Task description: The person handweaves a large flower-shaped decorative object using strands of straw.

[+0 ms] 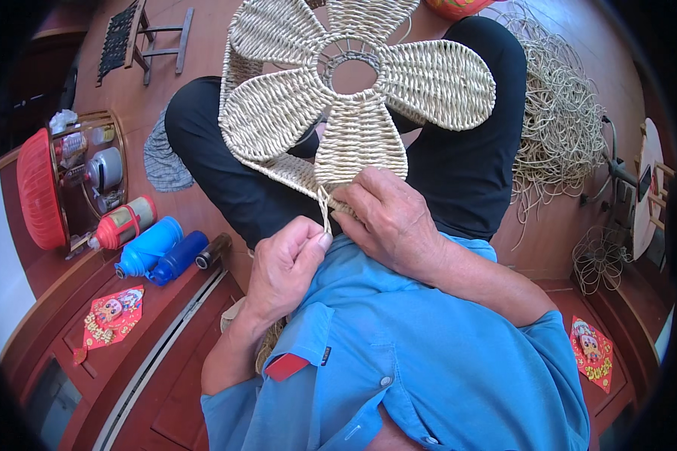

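Note:
A flower-shaped woven straw mat (338, 105) with several petals and a round hole at its middle rests on my lap, over black trousers. My right hand (391, 218) grips the near edge of the lowest petal. My left hand (286, 267) pinches a thin straw strand (325, 214) that runs up into that same edge. Both hands sit close together just above my blue shirt.
A heap of loose straw cord (564, 120) lies on the floor to the right, beside a wire flower frame (598, 259). To the left lie blue and red bottles (147, 244), a red basket (37, 188), a tray of containers (94, 169) and a small stool (154, 37).

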A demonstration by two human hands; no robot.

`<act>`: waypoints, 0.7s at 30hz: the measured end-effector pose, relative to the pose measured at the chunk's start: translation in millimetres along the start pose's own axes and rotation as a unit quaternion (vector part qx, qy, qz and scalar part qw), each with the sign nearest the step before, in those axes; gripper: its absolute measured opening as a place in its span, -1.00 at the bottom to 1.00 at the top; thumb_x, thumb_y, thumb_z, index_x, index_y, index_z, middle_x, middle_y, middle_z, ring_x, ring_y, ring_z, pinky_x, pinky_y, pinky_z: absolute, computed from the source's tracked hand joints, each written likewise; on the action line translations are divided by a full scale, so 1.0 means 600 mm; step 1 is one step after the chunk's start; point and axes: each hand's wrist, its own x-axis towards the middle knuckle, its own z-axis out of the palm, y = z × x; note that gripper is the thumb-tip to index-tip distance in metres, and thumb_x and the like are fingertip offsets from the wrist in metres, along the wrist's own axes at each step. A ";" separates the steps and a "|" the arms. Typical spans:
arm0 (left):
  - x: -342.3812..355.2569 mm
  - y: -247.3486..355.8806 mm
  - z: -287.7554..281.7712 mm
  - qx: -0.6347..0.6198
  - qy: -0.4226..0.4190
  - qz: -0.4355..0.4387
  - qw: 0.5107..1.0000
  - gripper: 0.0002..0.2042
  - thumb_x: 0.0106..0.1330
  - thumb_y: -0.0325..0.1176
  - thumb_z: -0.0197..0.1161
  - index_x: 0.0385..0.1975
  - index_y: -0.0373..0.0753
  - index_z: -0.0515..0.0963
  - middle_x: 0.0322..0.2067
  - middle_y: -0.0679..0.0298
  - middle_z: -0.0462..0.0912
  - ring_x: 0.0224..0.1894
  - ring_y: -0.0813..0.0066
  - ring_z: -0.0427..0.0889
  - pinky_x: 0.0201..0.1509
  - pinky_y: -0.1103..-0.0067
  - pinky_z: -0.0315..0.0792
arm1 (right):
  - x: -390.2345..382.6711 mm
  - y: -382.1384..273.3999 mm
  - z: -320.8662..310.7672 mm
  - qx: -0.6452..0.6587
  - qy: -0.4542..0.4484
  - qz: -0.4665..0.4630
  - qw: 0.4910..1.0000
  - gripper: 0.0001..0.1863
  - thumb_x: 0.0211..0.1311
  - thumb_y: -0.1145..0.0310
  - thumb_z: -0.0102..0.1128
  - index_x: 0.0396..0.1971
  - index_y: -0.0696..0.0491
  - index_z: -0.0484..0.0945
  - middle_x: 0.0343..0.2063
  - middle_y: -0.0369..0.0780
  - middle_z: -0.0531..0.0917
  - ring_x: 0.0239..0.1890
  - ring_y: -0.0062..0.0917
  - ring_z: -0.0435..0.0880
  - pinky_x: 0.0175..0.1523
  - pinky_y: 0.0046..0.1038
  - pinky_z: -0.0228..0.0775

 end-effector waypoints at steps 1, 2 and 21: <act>-0.001 -0.005 0.003 -0.001 0.000 0.000 1.000 -0.83 0.62 -0.39 0.23 -0.25 -0.33 0.59 -0.42 0.53 0.52 -0.35 0.80 0.38 -0.28 0.67 0.30 | 0.000 0.000 0.000 0.003 -0.003 0.004 1.000 -0.82 0.23 0.45 0.41 -0.22 0.14 0.62 -0.31 -0.15 0.47 -0.21 -0.27 0.61 -0.07 -0.23 0.53; -0.001 -0.013 0.007 -0.035 -0.004 0.003 0.999 -0.83 0.62 -0.39 0.23 -0.25 -0.33 0.59 -0.42 0.54 0.52 -0.35 0.81 0.38 -0.28 0.68 0.30 | 0.000 -0.001 0.000 0.002 -0.003 0.004 1.000 -0.82 0.23 0.45 0.41 -0.22 0.14 0.62 -0.31 -0.15 0.47 -0.21 -0.27 0.61 -0.07 -0.23 0.53; 0.003 -0.010 0.016 -0.077 -0.015 0.029 0.996 -0.79 0.64 -0.31 0.25 -0.23 -0.32 0.61 -0.47 0.52 0.54 -0.40 0.79 0.38 -0.33 0.66 0.29 | -0.006 0.011 0.013 -0.016 0.005 -0.040 0.999 -0.85 0.22 0.42 0.42 -0.23 0.07 0.68 -0.32 -0.23 0.52 -0.29 -0.35 0.66 -0.17 -0.28 0.55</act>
